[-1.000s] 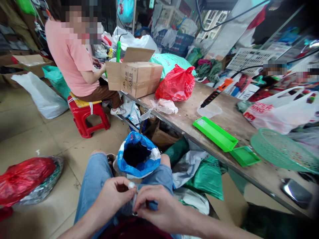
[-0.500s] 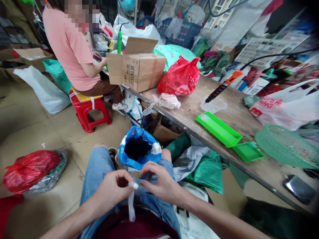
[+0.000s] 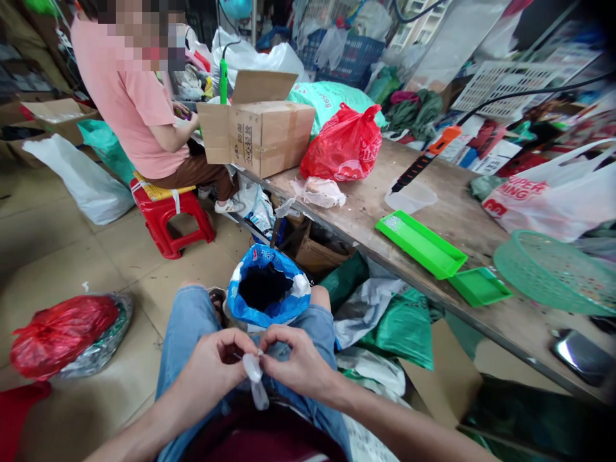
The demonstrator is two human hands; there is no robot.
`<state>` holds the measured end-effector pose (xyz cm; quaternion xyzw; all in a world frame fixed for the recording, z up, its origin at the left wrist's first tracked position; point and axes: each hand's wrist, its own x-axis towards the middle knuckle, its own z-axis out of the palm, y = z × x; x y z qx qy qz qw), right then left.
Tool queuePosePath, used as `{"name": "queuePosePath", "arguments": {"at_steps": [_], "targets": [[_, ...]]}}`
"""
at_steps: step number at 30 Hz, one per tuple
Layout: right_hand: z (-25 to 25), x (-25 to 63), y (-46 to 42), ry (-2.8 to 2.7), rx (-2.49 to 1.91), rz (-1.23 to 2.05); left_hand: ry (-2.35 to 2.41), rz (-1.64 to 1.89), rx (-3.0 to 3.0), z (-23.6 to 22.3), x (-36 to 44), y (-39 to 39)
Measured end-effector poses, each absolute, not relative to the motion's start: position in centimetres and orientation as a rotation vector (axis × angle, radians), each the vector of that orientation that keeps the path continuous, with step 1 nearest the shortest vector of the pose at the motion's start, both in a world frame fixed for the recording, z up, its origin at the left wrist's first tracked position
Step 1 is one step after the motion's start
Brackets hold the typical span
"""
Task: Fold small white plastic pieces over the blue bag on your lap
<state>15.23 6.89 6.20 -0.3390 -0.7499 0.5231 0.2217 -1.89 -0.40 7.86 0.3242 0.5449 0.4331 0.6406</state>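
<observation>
On the near left of the floor lies a red plastic bag (image 3: 62, 337) against a silvery bag (image 3: 99, 350). Farther left are a white sack (image 3: 77, 179) and an open cardboard box (image 3: 52, 119). Beyond them, a co-worker (image 3: 129, 109) in a pink T-shirt sits on a red stool (image 3: 168, 221), facing away to the right, with both hands raised at the far end of the long wooden table (image 3: 462, 256).

In the near middle, the person's left hand (image 3: 212, 366) and right hand (image 3: 301, 362) are together above the denim-clad lap, fingertips meeting and pinching a limp white strip (image 3: 255, 378) that hangs down between them. Whether the strip is plastic or cloth is too hard to tell. Just beyond the hands, a blue-and-white bag (image 3: 267, 289) sits between the knees, holding a dark mass (image 3: 262, 287).

On the table, from left to right, stand a taped cardboard box (image 3: 269, 138), a red bag (image 3: 344, 147) and a crumpled pale bag (image 3: 317, 192). Next come an orange-and-black electric tool (image 3: 423, 160) resting on a clear plastic tub (image 3: 409, 199), then a long green tray (image 3: 421, 244) with a smaller green tray (image 3: 479, 287) just beside it. On the far right are a white carrier bag (image 3: 553, 199), a green basket (image 3: 553, 273) and a phone (image 3: 582, 356).
</observation>
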Motion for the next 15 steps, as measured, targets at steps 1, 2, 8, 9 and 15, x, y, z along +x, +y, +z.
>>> {"name": "queuePosePath", "arguments": {"at_steps": [1,2,8,9,15], "targets": [[6.1,15.3,6.7,-2.066,-0.931,1.411,1.263,0.986,0.742,8.1,-1.7,-0.5],[6.1,15.3,6.4,-2.066,-0.922,1.381,1.294,0.984,0.764,8.3,-1.6,-0.5],[5.8,15.6,5.4,-2.016,-0.904,1.315,1.439,1.081,1.108,7.9,-1.5,-0.8],[5.7,15.7,5.3,-2.005,-0.902,1.301,1.445,1.103,1.186,7.6,-1.5,-0.8],[5.5,15.7,5.0,-1.948,-1.018,1.319,1.514,1.236,1.623,6.2,-1.2,-1.1]]}}
